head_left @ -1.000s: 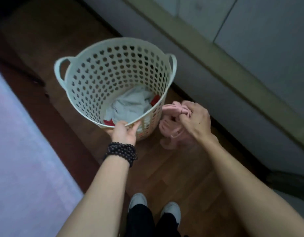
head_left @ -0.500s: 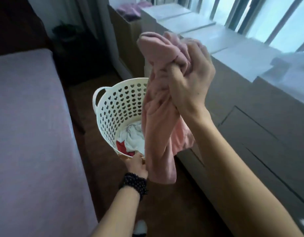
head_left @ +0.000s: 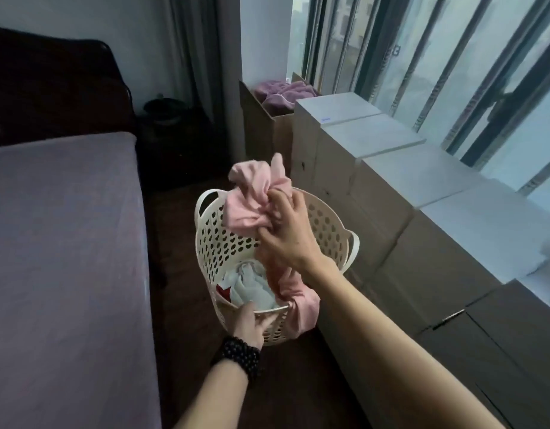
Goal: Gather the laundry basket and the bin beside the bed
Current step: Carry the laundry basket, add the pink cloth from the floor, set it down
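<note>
A cream perforated laundry basket point(head_left: 219, 243) with two loop handles stands on the dark wood floor between the bed and the cabinets. My left hand point(head_left: 250, 323), with a dark bead bracelet at the wrist, grips its near rim. My right hand point(head_left: 286, 233) holds a bunched pink garment point(head_left: 252, 205) above the basket's mouth; the cloth's lower end hangs inside and drapes over the near right rim. White cloth point(head_left: 252, 286) and something red point(head_left: 224, 292) lie at the bottom. No bin is in view.
The bed point(head_left: 63, 258) with a mauve sheet fills the left. A row of low grey-topped cabinets point(head_left: 422, 181) runs along the window on the right. An open cardboard box point(head_left: 267, 131) holds purple cloth. A dark nightstand point(head_left: 171, 144) stands beyond the basket.
My right hand lifted the pink garment from the floor beside the basket, raised it high, then lowered it over the basket's mouth. The left hand kept its grip on the rim.
</note>
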Demonstrator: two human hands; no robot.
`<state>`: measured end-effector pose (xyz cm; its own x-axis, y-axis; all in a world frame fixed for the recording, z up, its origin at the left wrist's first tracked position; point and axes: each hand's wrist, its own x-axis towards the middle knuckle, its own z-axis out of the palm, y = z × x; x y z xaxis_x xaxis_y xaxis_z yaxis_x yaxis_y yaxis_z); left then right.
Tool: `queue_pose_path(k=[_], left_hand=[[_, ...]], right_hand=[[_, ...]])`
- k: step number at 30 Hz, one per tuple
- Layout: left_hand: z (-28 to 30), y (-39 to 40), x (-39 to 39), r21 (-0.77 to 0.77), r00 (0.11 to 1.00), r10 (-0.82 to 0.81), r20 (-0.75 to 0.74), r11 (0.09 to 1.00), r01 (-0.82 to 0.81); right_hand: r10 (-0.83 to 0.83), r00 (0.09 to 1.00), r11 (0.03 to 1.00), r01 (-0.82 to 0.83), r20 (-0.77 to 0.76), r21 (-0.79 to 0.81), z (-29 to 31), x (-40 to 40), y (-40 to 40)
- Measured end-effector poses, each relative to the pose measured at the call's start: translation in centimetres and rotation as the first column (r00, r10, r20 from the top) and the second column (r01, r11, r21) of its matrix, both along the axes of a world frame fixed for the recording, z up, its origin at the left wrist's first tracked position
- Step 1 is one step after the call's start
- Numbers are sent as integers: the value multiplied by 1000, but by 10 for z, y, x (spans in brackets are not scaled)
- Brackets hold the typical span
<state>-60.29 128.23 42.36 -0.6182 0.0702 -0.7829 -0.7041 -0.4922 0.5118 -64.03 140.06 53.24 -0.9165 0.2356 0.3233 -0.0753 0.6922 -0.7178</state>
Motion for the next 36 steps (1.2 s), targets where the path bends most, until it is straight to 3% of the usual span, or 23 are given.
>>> queue_pose_path(k=[2, 5, 6, 7, 9, 10, 11, 15, 17, 21, 23, 25, 27, 29, 31, 32, 36], left_hand=[[3, 5, -28, -37, 999, 52, -13, 998, -53], [6, 15, -62, -23, 994, 73, -77, 997, -75], [8, 19, -75, -34, 993, 88, -84, 995, -91], [9, 22, -84, -25, 989, 114, -94, 993, -116], [10, 33, -105, -24, 990, 122, -72, 992, -124], [12, 40, -115, -12, 990, 126, -61, 992, -127], [14, 46, -121, 5, 988, 142, -63, 990, -142], [26, 71, -162, 4, 979, 185, -88, 983, -186], [29, 74, -184, -2, 979, 193, -66, 981, -193], [34, 77, -221, 32, 972, 206, -108, 978, -204], [35, 79, -245, -2, 976, 195, -102, 981, -196], [26, 73, -276, 25, 970, 239, -48, 971, -238], [18, 66, -309, 81, 968, 252, -10, 965, -250], [13, 57, -343, 61, 975, 222, -27, 974, -220], [8, 48, -386, 68, 973, 227, -42, 972, -224], [3, 42, -413, 64, 972, 229, -44, 972, -226], [-9, 33, -487, 28, 963, 268, -3, 963, -268]], right_hand=[[38, 976, 997, -51, 214, 56, -35, -13, 7], [-39, 971, 995, 15, 236, 103, -49, -54, 32], [-59, 941, 982, -4, 333, 186, -54, -63, 38], [-80, 867, 954, -76, 492, 290, -63, -68, 43], [-150, 589, 897, -257, 794, 360, -75, -84, 53], [-158, 484, 894, -300, 861, 333, -76, -93, 57], [-142, 451, 898, -315, 881, 306, -77, -102, 61], [-115, 593, 885, -303, 797, 353, -52, -164, 72], [-105, 714, 876, -263, 693, 404, -24, -194, 73], [-22, 960, 927, -85, 279, 365, 66, -275, 71], [44, 998, 965, -51, 33, 256, 101, -317, 67], [90, 990, 984, -72, -107, 160, 112, -356, 61], [127, 988, 984, -114, -92, 134, 96, -384, 53], [202, 960, 940, -245, 192, 236, 57, -412, 46], [236, 825, 845, -435, 513, 311, 12, -441, 43], [239, 789, 847, -454, 566, 276, -8, -461, 42], [136, 880, 985, -170, 456, 35, -59, -504, 49]])
